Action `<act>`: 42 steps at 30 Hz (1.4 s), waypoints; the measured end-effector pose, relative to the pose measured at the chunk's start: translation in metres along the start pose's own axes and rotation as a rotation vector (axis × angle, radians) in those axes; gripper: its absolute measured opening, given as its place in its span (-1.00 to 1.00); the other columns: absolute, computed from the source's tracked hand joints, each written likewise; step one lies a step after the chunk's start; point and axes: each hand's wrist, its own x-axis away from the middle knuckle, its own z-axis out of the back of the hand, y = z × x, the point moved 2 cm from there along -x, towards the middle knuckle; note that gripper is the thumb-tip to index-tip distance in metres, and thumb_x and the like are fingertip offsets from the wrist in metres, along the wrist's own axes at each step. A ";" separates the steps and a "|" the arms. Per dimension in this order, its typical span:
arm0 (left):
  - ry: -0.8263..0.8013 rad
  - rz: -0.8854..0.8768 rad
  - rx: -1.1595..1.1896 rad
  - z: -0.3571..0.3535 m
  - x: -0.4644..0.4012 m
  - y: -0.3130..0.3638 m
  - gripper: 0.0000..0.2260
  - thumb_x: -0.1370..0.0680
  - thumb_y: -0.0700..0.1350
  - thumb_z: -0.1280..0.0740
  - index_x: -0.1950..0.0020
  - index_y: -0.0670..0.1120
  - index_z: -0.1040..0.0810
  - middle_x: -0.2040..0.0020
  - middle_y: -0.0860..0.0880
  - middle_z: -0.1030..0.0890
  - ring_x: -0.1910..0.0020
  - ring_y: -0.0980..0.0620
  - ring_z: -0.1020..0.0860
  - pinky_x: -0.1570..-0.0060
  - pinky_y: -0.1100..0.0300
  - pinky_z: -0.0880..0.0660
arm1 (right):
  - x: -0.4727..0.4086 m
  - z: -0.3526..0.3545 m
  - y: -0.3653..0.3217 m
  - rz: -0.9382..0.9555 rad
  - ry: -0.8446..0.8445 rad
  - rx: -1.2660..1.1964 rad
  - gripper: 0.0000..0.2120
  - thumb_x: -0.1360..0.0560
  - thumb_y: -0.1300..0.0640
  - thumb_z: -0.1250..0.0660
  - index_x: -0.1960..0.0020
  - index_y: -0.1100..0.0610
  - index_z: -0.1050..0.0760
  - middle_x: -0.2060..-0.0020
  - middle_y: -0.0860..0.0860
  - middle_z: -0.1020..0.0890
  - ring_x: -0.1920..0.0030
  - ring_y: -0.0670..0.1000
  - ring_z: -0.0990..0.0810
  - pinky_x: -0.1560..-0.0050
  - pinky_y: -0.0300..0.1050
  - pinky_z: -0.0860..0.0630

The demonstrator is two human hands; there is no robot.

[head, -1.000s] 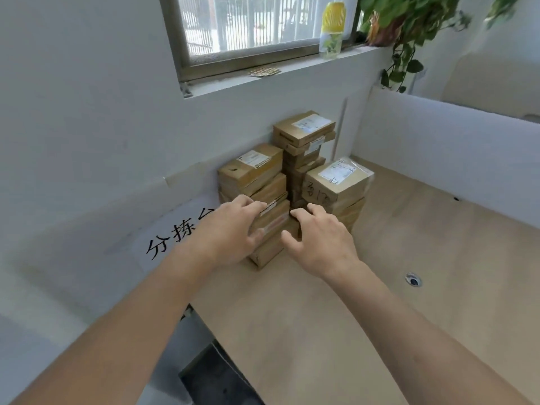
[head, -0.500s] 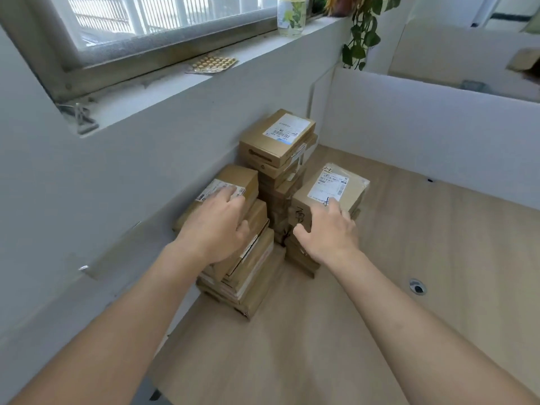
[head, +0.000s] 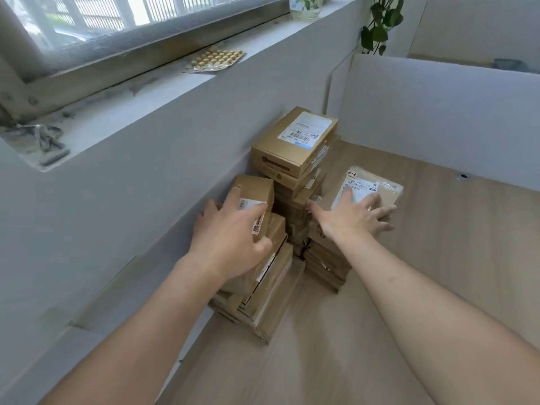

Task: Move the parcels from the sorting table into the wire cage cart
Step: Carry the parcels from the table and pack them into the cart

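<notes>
Three stacks of brown cardboard parcels stand on the wooden sorting table against the white wall. My left hand grips the small parcel on top of the left stack, fingers spread over its top and thumb at its near side. My right hand lies flat with spread fingers on the labelled parcel topping the right stack. The tallest stack rises between them, untouched. The wire cage cart is out of view.
A white partition walls the table's far side. On the window ledge above lie a blister pack of pills and a bottle; a trailing plant hangs at the corner. A cable hole marks the tabletop.
Both hands rose from the fronts of the stacks onto the top parcels. The left now wraps the small box; the right slid further onto the labelled parcel. The camera moved closer.
</notes>
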 end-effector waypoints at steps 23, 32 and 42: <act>0.033 0.234 0.207 0.001 0.035 0.013 -0.36 -0.50 0.20 -0.39 -0.54 0.16 -0.30 -0.12 -0.07 -0.39 -0.03 -0.15 -0.52 -0.05 -0.04 -0.61 | 0.043 -0.002 0.041 0.182 0.025 -0.043 -0.02 -0.24 -0.55 -0.33 -0.58 -0.35 -0.11 -0.57 0.11 -0.10 -0.38 0.36 -0.32 -0.36 0.24 -0.34; 0.094 0.214 0.199 0.005 0.070 0.018 -0.37 -0.50 0.24 -0.37 -0.53 0.17 -0.31 -0.10 -0.06 -0.35 0.05 -0.13 -0.43 0.07 0.06 -0.53 | 0.095 0.013 0.071 0.196 0.053 -0.003 0.03 -0.18 -0.56 -0.26 -0.59 -0.29 -0.13 -0.54 0.10 -0.14 -0.33 0.34 -0.35 -0.28 0.21 -0.38; 0.146 0.233 0.188 -0.001 0.126 0.045 -0.38 -0.51 0.23 -0.36 -0.53 0.17 -0.28 -0.11 -0.08 -0.33 0.07 -0.20 -0.48 -0.01 0.00 -0.57 | 0.153 0.031 0.108 0.326 0.069 -0.015 0.00 -0.20 -0.57 -0.27 -0.57 -0.31 -0.14 -0.59 0.07 -0.09 -0.44 0.38 -0.28 -0.35 0.27 -0.34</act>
